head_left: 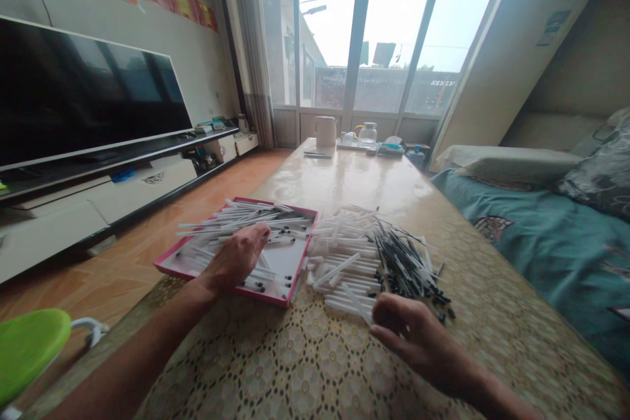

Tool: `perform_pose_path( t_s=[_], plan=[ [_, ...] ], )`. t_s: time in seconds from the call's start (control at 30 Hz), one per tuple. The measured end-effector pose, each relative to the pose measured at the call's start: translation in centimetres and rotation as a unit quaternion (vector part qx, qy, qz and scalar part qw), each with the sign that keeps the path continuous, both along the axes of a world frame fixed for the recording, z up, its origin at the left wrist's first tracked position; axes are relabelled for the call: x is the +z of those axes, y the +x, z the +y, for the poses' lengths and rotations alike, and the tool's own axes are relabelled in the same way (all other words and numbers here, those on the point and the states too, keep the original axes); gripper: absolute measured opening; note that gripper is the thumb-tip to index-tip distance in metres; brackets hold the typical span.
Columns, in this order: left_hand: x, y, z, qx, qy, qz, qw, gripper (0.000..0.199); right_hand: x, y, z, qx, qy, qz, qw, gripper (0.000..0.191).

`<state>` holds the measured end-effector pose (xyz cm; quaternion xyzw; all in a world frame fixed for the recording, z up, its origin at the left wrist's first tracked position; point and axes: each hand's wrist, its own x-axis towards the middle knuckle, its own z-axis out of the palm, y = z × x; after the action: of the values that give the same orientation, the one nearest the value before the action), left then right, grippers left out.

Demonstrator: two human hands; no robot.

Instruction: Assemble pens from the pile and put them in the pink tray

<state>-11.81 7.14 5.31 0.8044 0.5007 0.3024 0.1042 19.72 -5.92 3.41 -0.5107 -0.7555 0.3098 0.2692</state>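
Observation:
My left hand (240, 254) is over a shallow pink-rimmed box (294, 289), its fingers bent together; whatever is in them is hidden. Inside the box lie many slim white sticks with black ends (246, 218), some jutting past its left rim. To the right of the box, a heap of white plastic tubes (347, 266) rests on the table. Against that heap lies a bundle of thin dark sticks with black tips (406, 259). My right hand (411, 328) is at the near edge of the tubes, thumb and forefinger closed on the end of a white tube (358, 303).
The long table (315, 354) has a patterned cover. At its far end stand a beige jug (325, 131), a glass pitcher (367, 134) and a tissue pack (391, 147). A green stool (34, 348) is at left, a teal-covered bed (531, 236) at right.

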Motion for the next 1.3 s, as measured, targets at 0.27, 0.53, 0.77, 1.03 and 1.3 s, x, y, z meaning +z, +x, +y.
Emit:
perform_pose_path(
  t_s=[0.27,0.53,0.77,1.03,1.3],
  plan=[
    [-0.1,7.7,-6.8,-0.193,-0.078,-0.180,0.961,0.016,0.5,-0.5,6.5,-0.156,-0.026,0.079,0.984,0.027],
    [-3.8,9.4,-8.2,-0.230,-0.037,-0.019,0.972,0.009,0.9,0.0,12.9,-0.219,0.064,0.035,0.973,0.030],
    [-4.2,9.3,-8.0,-0.231,-0.018,-0.031,0.972,0.010,0.7,-2.0,4.1,-0.013,0.117,-0.046,0.992,0.024],
    [-4.4,10.0,-8.2,-0.225,-0.023,-0.035,0.973,0.017,-2.1,-0.4,0.9,-0.016,0.168,-0.139,0.976,0.019],
    [-5.8,9.8,-7.7,-0.219,0.014,-0.021,0.975,0.010,-2.2,1.7,0.6,0.002,0.206,-0.224,0.953,0.006]
  ],
)
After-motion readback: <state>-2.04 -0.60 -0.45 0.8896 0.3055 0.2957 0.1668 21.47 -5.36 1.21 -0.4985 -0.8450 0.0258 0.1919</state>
